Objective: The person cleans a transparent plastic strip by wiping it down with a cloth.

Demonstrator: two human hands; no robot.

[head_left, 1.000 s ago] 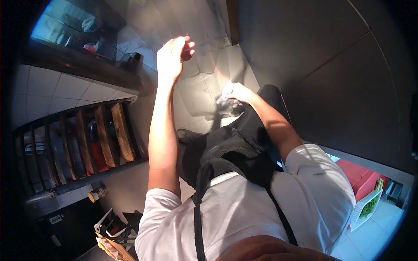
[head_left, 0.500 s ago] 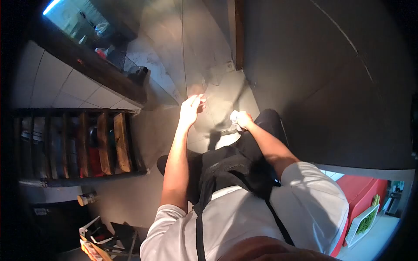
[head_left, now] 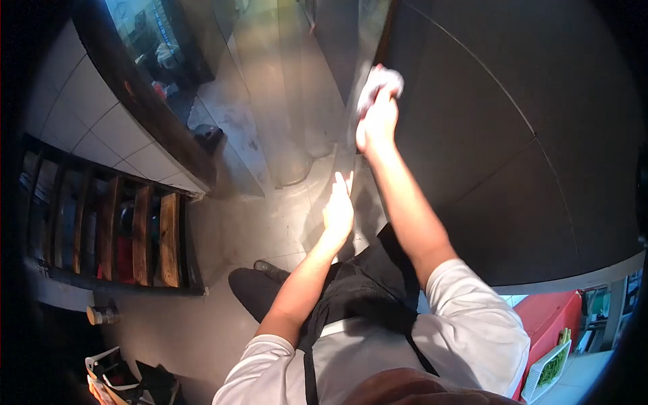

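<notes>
My right hand (head_left: pixel 379 127) is stretched forward, fingers closed round a crumpled whitish cloth (head_left: pixel 386 79). The cloth is at the narrow upright edge between the clear glass panel (head_left: pixel 283 101) and the dark wall (head_left: pixel 486 155); blur hides whether it touches. Lower and to the left, my left hand (head_left: pixel 339 210) is held in the air with its fingers stretched out, holding nothing.
Wooden slats in a dark frame (head_left: pixel 142 233) stand at the left, below white wall tiles (head_left: pixel 94 101). A bag-like pile (head_left: pixel 118 378) lies at lower left. Behind my right shoulder are a red box-like unit (head_left: pixel 547 324) and a white basket (head_left: pixel 550 371) with green contents.
My right hand has swung forward and up with the cloth, from near my knee to the upright edge. My left hand has moved right and back, its fingers now stretched. The view has turned slightly.
</notes>
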